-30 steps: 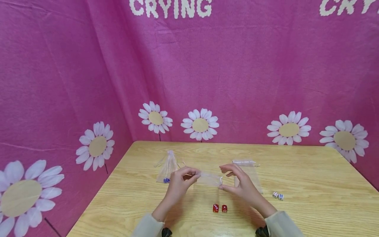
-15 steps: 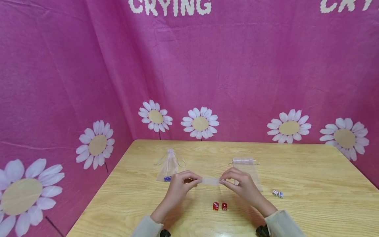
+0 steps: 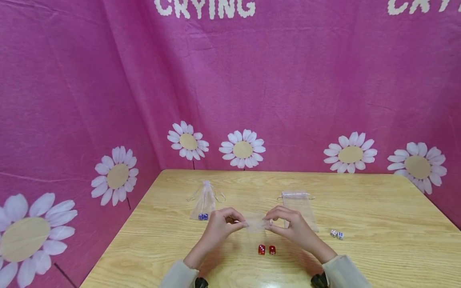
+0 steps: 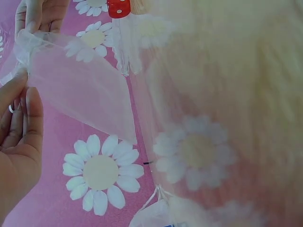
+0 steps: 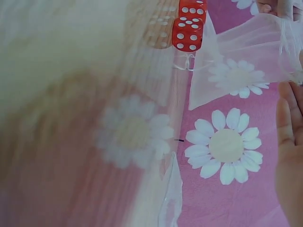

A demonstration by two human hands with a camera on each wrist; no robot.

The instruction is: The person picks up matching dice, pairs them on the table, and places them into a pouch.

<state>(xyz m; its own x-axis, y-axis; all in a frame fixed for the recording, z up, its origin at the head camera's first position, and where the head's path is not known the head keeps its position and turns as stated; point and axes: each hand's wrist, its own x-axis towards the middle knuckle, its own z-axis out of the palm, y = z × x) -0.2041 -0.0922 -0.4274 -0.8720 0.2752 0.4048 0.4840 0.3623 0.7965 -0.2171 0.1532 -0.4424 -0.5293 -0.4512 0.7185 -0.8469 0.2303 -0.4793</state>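
Note:
In the head view a sheer whitish drawstring pouch (image 3: 255,225) hangs between both hands above the table. My left hand (image 3: 220,227) pinches its upper left edge with thumb and fingers. On the other side, my right hand (image 3: 294,226) pinches the upper right edge, near a small white cord loop. The left wrist view shows the pouch (image 4: 83,87) bunched at its top between the fingers and flaring out below. Two red dice lie just in front of it, a left die (image 3: 261,249) and a right die (image 3: 272,250), apart from both hands.
On the wooden table (image 3: 378,208), a closed pouch (image 3: 206,200) with blue dice (image 3: 203,217) inside stands at the back left. Another pouch (image 3: 302,210) lies flat behind the right hand. Two white dice (image 3: 336,234) sit farther right. A pink daisy-print cloth (image 3: 295,100) hangs behind.
The right hand, at first spread beside the pouch, has closed its fingertips on the right edge. The hands are slightly nearer each other, and the pouch's top has bunched up.

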